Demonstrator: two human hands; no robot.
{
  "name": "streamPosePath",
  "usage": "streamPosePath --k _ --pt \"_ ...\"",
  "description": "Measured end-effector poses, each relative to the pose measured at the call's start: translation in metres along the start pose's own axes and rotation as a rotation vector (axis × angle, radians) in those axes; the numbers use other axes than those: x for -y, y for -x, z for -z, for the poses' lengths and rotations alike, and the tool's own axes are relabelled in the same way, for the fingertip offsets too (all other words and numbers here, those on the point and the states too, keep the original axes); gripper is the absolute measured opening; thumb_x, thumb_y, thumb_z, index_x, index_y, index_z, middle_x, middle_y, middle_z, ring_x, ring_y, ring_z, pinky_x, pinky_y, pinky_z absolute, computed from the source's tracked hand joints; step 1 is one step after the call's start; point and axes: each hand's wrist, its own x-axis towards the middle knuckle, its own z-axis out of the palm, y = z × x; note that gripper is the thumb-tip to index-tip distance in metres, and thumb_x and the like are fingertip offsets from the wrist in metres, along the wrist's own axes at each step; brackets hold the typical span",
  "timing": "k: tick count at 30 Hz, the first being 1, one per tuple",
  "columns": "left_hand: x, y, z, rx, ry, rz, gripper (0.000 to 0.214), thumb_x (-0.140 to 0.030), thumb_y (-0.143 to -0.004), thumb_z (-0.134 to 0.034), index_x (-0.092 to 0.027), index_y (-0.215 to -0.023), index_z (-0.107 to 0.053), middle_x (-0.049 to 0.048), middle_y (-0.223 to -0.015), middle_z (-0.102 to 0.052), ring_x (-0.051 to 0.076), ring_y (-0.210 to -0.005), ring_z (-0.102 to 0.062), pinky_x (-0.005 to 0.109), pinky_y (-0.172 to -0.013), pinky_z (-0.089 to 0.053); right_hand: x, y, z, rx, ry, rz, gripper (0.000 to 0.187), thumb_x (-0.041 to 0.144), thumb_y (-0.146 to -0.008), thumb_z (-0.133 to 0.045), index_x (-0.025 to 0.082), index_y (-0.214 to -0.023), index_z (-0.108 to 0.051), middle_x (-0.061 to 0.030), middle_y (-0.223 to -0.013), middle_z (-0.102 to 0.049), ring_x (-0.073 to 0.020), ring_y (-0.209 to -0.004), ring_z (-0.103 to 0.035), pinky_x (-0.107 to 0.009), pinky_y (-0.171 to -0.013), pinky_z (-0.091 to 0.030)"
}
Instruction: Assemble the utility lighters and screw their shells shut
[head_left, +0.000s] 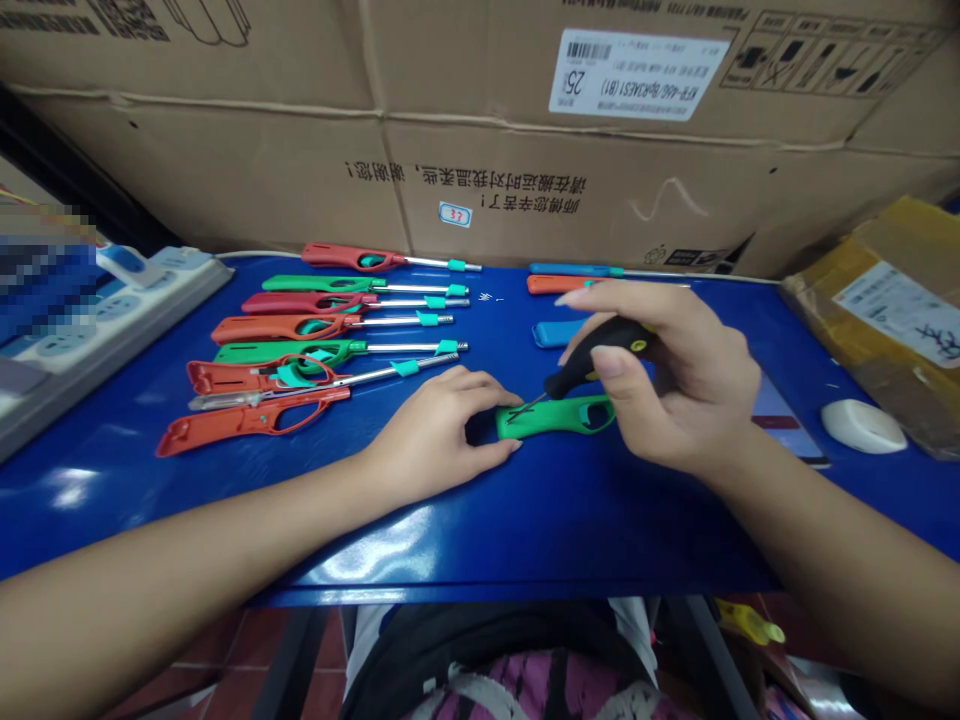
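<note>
A green gas lighter [555,417] lies on the blue tabletop, its trigger opening toward the right. My left hand [455,425] pinches the left end of it between thumb and fingers. In my right hand [679,375] is a screwdriver [600,352] with a black handle, held tilted. Its thin shaft slants down to a slot on the lighter's handle, where the tip seems to touch. My right palm hides the lighter's far end. Left of my hands lies an opened orange lighter [251,420], its shell halves apart.
Several lighters with teal tape lie in a row at left, a red one [352,256] farthest. Blue [574,269] and orange lighters lie behind my right hand. A power strip [112,325], a cardboard box [480,130], a taped carton [892,310] and a white mouse [863,426] surround the work area.
</note>
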Motion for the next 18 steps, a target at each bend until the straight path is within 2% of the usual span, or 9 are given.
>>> streamPosePath --k 2,3,6,8,11,13,15,18 --pt "0.0005 0.0003 -0.0002 0.000 -0.003 -0.006 0.031 -0.026 -0.085 -0.076 -0.017 -0.115 -0.072 0.0067 -0.111 -0.073 0.025 -0.102 -0.065 0.043 -0.094 -0.053 -0.0009 -0.0002 0.0001 -0.047 0.073 0.039 0.027 0.027 -0.093 -0.067 0.031 -0.120 -0.069 -0.0018 -0.107 -0.077 -0.0171 -0.070 -0.071 -0.032 -0.063 -0.060" --pt "0.0008 0.0005 -0.0003 0.000 -0.003 -0.007 0.032 -0.026 -0.085 -0.076 -0.017 -0.115 -0.071 0.0068 -0.111 -0.073 0.025 -0.102 -0.065 0.043 -0.094 -0.053 -0.0013 0.0001 -0.0002 -0.044 0.075 0.026 0.027 0.030 -0.095 -0.065 0.031 -0.122 -0.068 -0.0014 -0.107 -0.077 -0.0167 -0.069 -0.071 -0.031 -0.061 -0.060" --pt "0.0014 0.0005 -0.0004 -0.004 0.000 -0.002 0.032 -0.026 -0.085 -0.076 -0.017 -0.115 -0.071 0.0067 -0.111 -0.073 0.025 -0.101 -0.065 0.043 -0.094 -0.053 -0.0020 0.0024 -0.0021 0.047 -0.063 -0.098 0.043 0.033 -0.104 -0.045 0.029 -0.147 -0.049 -0.0039 -0.117 -0.075 -0.0179 -0.075 -0.072 -0.033 -0.062 -0.062" --pt "0.0014 0.0005 -0.0004 -0.004 0.002 -0.001 0.032 -0.026 -0.085 -0.076 -0.017 -0.115 -0.072 0.0066 -0.111 -0.073 0.025 -0.101 -0.065 0.042 -0.094 -0.053 -0.0023 0.0034 -0.0036 0.071 -0.136 -0.131 0.049 0.031 -0.104 -0.043 0.027 -0.153 -0.041 -0.0055 -0.120 -0.073 -0.0192 -0.080 -0.073 -0.036 -0.068 -0.063" --pt "0.0012 0.0006 -0.0005 -0.008 0.002 -0.010 0.031 -0.026 -0.085 -0.075 -0.017 -0.114 -0.072 0.0065 -0.110 -0.073 0.024 -0.101 -0.065 0.042 -0.094 -0.053 -0.0029 0.0029 -0.0051 -0.014 -0.030 -0.022 0.037 0.030 -0.096 -0.062 0.030 -0.133 -0.060 -0.0038 -0.112 -0.074 -0.0195 -0.080 -0.072 -0.035 -0.071 -0.063" --pt "0.0010 0.0009 -0.0006 -0.008 0.001 -0.014 0.031 -0.026 -0.085 -0.075 -0.016 -0.114 -0.072 0.0063 -0.110 -0.073 0.024 -0.101 -0.065 0.042 -0.093 -0.053 -0.0035 0.0028 -0.0054 -0.061 0.053 0.031 0.027 0.031 -0.092 -0.069 0.029 -0.119 -0.066 -0.0033 -0.106 -0.075 -0.0198 -0.080 -0.072 -0.035 -0.071 -0.063" --pt "0.0011 0.0009 -0.0005 -0.006 0.002 -0.011 0.031 -0.026 -0.085 -0.076 -0.017 -0.115 -0.072 0.0063 -0.110 -0.073 0.024 -0.100 -0.065 0.042 -0.093 -0.053 -0.0041 0.0038 -0.0058 -0.039 0.008 -0.014 0.030 0.034 -0.097 -0.061 0.027 -0.126 -0.063 -0.0044 -0.105 -0.075 -0.0204 -0.082 -0.073 -0.036 -0.073 -0.063" --pt "0.0015 0.0007 -0.0004 -0.002 0.002 -0.001 0.032 -0.027 -0.086 -0.076 -0.017 -0.115 -0.071 0.0063 -0.111 -0.073 0.024 -0.101 -0.064 0.042 -0.093 -0.053 -0.0045 0.0056 -0.0064 0.048 -0.130 -0.123 0.043 0.031 -0.104 -0.042 0.025 -0.146 -0.046 -0.0079 -0.117 -0.073 -0.0211 -0.085 -0.073 -0.040 -0.074 -0.064"
